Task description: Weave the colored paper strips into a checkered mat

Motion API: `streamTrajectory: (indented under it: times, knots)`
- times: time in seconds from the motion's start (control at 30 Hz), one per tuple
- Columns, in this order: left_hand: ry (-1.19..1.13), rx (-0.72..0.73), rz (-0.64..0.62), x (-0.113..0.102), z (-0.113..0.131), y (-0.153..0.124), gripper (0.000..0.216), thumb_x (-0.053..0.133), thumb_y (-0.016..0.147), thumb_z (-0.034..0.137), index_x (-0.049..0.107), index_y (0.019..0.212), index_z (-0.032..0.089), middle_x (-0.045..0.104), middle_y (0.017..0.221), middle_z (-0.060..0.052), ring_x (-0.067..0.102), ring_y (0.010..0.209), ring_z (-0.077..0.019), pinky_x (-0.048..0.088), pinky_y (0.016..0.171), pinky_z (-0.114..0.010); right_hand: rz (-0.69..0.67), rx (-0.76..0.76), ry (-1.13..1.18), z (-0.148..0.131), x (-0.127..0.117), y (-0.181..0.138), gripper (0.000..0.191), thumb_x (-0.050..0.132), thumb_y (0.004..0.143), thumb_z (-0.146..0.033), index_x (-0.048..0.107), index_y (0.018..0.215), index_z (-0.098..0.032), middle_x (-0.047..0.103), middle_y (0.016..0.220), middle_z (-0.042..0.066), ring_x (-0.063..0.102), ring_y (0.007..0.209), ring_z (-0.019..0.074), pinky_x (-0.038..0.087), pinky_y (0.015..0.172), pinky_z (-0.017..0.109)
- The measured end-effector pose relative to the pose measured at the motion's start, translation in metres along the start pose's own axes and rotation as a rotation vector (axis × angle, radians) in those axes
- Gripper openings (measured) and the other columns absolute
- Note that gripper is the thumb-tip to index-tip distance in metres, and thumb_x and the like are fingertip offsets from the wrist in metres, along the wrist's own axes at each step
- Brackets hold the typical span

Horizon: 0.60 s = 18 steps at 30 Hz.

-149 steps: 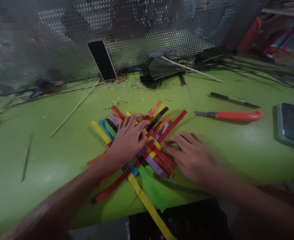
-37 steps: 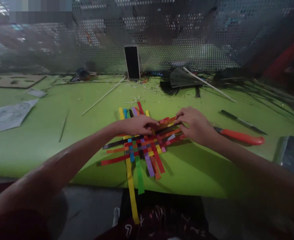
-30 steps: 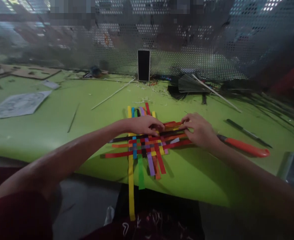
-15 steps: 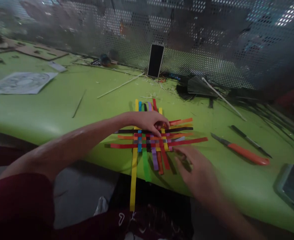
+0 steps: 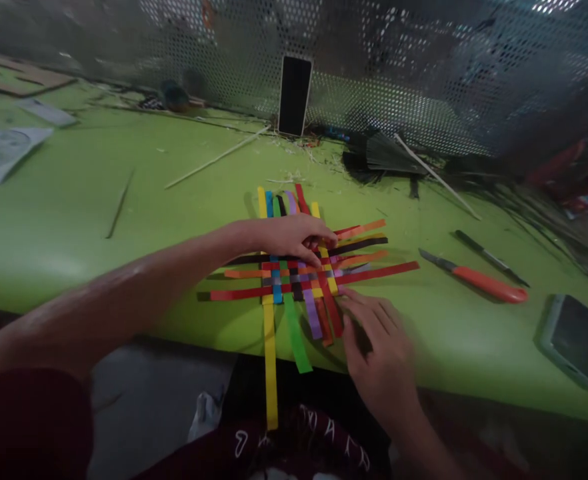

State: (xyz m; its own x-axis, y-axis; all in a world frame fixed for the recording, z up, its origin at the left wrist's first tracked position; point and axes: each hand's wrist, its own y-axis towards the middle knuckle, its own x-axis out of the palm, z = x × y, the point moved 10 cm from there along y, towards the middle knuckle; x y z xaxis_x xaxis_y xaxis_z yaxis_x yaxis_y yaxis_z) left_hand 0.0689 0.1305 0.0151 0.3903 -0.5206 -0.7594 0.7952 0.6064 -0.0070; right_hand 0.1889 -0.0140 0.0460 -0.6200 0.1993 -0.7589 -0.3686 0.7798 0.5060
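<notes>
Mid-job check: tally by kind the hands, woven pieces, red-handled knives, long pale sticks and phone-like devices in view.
Hands: 2 (left hand, right hand)
Woven piece: 1
Red-handled knife: 1
Long pale sticks: 2 (left stick, right stick)
Phone-like devices: 2 (upright device, flat device)
Total: 8

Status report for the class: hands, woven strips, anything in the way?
Left hand over the woven strips, hiding some. Right hand at their near right corner. Strips interlaced, ends loose. Red-handled knife close by right end of long red strip.
</notes>
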Motion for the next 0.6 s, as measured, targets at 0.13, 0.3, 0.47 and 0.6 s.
streamTrajectory:
  times: [0.13,0.3,0.47,0.6]
  knots:
    - [-0.004,-0.001,0.023,-0.001,0.000,-0.003,0.046,0.077,0.088,0.038,0.069,0.127,0.015,0.066,0.103,-0.008,0.060,0.087,-0.0193,0.044,0.078,-0.027,-0.033,-0.032,-0.047,-0.002,0.003,-0.001,0.025,0.057,0.096,-0.009,0.066,0.117,-0.020,0.075,0.119,0.012,0.068,0.105,0.0287,0.057,0.088,0.050]
    - [-0.009,0.011,0.061,-0.004,0.005,-0.009,0.045,0.076,0.089,0.036,0.069,0.129,0.015,0.065,0.103,-0.009,0.060,0.089,-0.0200,0.045,0.080,-0.028,-0.097,-0.111,-0.158,-0.006,0.008,0.008,0.038,0.054,0.100,-0.010,0.062,0.136,-0.016,0.073,0.106,0.013,0.064,0.094,0.0267,0.057,0.082,0.046]
    - [0.034,0.031,0.071,-0.004,0.005,-0.008,0.041,0.076,0.090,0.037,0.071,0.126,0.017,0.067,0.104,-0.009,0.061,0.092,-0.0210,0.045,0.085,-0.030,-0.180,-0.236,-0.247,-0.008,0.019,0.011,0.036,0.049,0.101,-0.009,0.067,0.132,-0.012,0.072,0.103,0.013,0.062,0.094,0.0275,0.058,0.083,0.046]
    - [0.066,0.044,0.080,-0.012,0.017,-0.013,0.033,0.073,0.093,0.028,0.072,0.123,0.016,0.068,0.106,-0.009,0.062,0.094,-0.0203,0.045,0.088,-0.031,-0.200,-0.238,-0.288,-0.005,0.023,0.007,0.034,0.049,0.101,-0.009,0.070,0.128,-0.009,0.072,0.105,0.015,0.062,0.096,0.0295,0.057,0.087,0.049]
